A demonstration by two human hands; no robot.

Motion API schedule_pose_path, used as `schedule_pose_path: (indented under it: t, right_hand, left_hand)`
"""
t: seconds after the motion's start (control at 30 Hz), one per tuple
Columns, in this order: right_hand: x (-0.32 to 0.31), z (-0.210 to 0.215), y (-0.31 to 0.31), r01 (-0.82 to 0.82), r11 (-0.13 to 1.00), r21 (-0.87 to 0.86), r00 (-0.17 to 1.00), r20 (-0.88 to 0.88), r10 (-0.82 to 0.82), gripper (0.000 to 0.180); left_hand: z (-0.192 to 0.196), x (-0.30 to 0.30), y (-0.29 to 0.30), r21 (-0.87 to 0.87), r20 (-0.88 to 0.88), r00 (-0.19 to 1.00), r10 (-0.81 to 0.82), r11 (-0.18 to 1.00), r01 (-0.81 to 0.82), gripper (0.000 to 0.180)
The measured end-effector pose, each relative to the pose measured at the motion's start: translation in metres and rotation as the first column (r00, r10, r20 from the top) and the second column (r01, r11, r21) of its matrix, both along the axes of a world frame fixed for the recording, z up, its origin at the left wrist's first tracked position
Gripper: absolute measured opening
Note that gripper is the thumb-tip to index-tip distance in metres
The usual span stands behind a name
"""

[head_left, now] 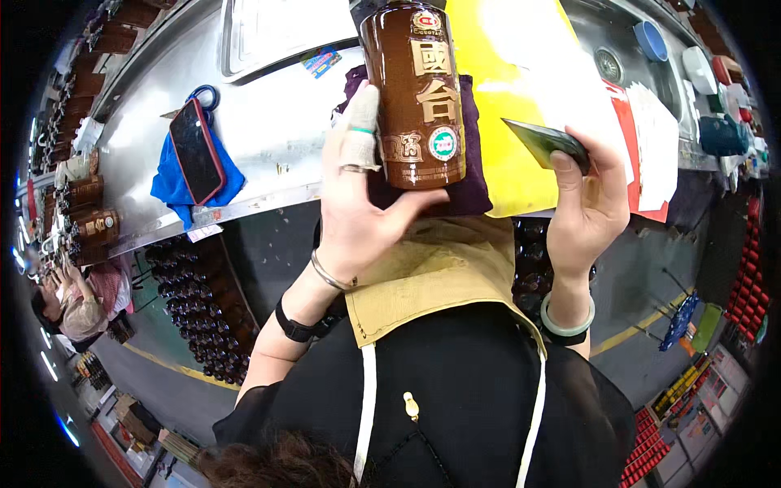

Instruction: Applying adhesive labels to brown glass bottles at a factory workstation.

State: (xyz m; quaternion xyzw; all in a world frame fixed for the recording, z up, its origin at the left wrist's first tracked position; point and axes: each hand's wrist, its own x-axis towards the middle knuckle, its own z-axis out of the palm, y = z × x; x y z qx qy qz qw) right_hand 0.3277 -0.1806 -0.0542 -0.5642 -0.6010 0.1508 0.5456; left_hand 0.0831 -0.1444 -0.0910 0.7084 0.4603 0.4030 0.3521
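Your left hand (351, 207) grips a brown bottle (413, 93), its top cut off, over a purple cloth (473, 183), while your right hand (587, 199) pinches what seems a dark card (543, 142); a phone (195, 150) lies leftward.

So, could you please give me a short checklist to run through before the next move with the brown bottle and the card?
1. Left hand grips the brown bottle: ok, fingers wrap its side and the thumb supports it from below.
2. Bottle over the purple cloth on the steel table: ok.
3. Right hand holds the dark green card: ok, pinched at one end.
4. Card clear of the bottle: ok, a gap shows between them.
5. Bottle cap in place: cannot tell, the top is cut off by the picture's edge.
6. Phone on the blue cloth out of the way: ok, well to the left.
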Motion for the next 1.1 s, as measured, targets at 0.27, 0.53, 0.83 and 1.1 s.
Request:
schedule_pose_path:
  t: [0.27,0.53,0.83,1.1]
  right_hand:
    - [-0.005,-0.005,0.004,0.072,0.997,0.006,0.978,-0.199,-0.069,0.026]
    - [-0.01,-0.005,0.008,-0.085,0.996,0.018,0.982,-0.17,0.087,0.027]
    - [-0.025,0.01,-0.001,-0.473,0.88,0.055,0.798,0.451,0.401,0.022]
    - [-0.025,0.018,0.003,-0.5,0.865,0.041,0.728,0.56,0.394,0.031]
  left_hand:
    - [-0.015,-0.023,0.011,-0.074,-0.103,0.99,-0.099,0.993,0.092,0.105]
    - [-0.023,-0.025,0.012,-0.006,-0.163,0.981,-0.107,0.994,0.107,0.101]
    - [-0.016,-0.014,0.009,0.08,-0.093,0.996,-0.003,0.997,0.011,0.083]
    - [0.001,-0.006,0.011,0.306,-0.127,0.991,0.047,0.952,-0.005,0.089]
